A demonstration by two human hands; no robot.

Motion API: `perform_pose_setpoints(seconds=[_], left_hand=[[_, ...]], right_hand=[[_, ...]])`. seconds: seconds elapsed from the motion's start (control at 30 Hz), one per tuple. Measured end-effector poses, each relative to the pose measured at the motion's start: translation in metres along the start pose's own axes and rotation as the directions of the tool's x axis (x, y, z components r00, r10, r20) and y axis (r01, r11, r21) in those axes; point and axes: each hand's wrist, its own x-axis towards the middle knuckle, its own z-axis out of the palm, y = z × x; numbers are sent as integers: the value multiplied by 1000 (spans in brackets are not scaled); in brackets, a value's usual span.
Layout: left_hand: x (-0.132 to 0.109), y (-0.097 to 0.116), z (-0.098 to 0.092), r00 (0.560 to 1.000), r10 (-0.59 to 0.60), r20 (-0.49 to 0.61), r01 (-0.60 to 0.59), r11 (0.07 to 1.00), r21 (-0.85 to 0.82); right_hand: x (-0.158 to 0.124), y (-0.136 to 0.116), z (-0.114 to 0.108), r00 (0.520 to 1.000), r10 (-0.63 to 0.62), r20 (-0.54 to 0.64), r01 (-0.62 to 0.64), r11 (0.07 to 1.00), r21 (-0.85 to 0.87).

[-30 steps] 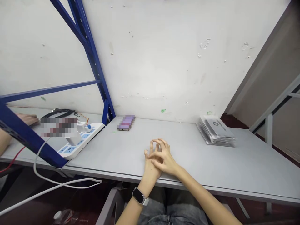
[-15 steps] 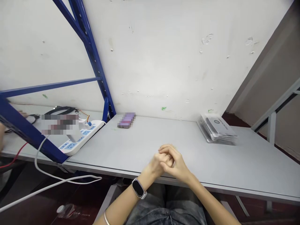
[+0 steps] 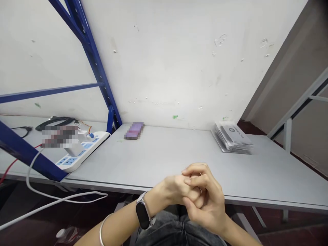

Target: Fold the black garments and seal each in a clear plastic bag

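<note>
Both hands meet in front of my lap at the desk's (image 3: 153,153) front edge. My left hand (image 3: 186,188) is curled into a loose fist, its fingers partly hidden by the other hand. A smart band (image 3: 143,213) is on the left wrist, and a silver bangle (image 3: 101,230) lies further up that forearm. My right hand (image 3: 210,194) is wrapped round the left one, fingers over its back and thumb below. No object shows in either hand.
A stack of grey plastic packets (image 3: 233,140) lies at the right rear. A blurred purple phone-like item (image 3: 134,131) lies at the back left. Beyond are a blue metal frame (image 3: 96,65), a power strip (image 3: 84,155) and a hanging white cable (image 3: 61,200). A bottle (image 3: 68,234) is below.
Both hands have come nearer and lower, shifting right. My right hand has spread its grip over more of the left fist. The view has turned slightly.
</note>
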Motion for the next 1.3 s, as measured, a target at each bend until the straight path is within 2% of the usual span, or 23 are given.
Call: perform_pose_setpoints(seconds=[0.1,0.13,0.2,0.27,0.43,0.53,0.63,0.73,0.8,0.9,1.0,1.17,1.3], left_hand=[[-4,-2,-7,991,100,-91,-96,994,45],[-7,-4,-8,985,102,-137,-91,992,83],[-13,-9,-4,972,63,-225,-25,986,167],[-21,-15,5,969,1,-247,58,971,232],[-35,-19,35,994,-79,-70,94,960,262],[-37,-14,47,991,-132,-22,134,967,217],[-35,-7,55,986,-168,1,165,969,185],[-33,-4,59,970,-243,21,239,964,120],[-33,-5,59,940,-337,50,334,941,51],[-35,-12,56,867,-475,148,480,877,6],[-39,-17,56,822,-525,220,537,844,6],[-43,-16,60,828,-519,211,532,847,-5],[-41,-13,63,887,-424,185,434,901,-13]], right_hand=[[-1,3,1,998,67,7,-67,998,-7],[-2,6,2,994,109,9,-109,994,-22],[-1,15,4,982,189,4,-188,978,-87],[-2,24,7,975,222,6,-217,958,-188],[-8,37,17,992,94,84,-54,920,-388],[-10,38,22,998,-9,66,37,903,-429],[-11,41,26,997,-69,28,74,891,-448],[-12,48,25,996,-92,11,87,882,-463],[-13,55,22,996,-93,8,85,870,-485],[-13,65,16,999,-48,7,45,852,-522],[-12,73,12,998,52,26,-31,854,-519],[-12,74,18,960,206,192,-113,907,-405],[-12,70,25,919,290,265,-209,932,-295]])
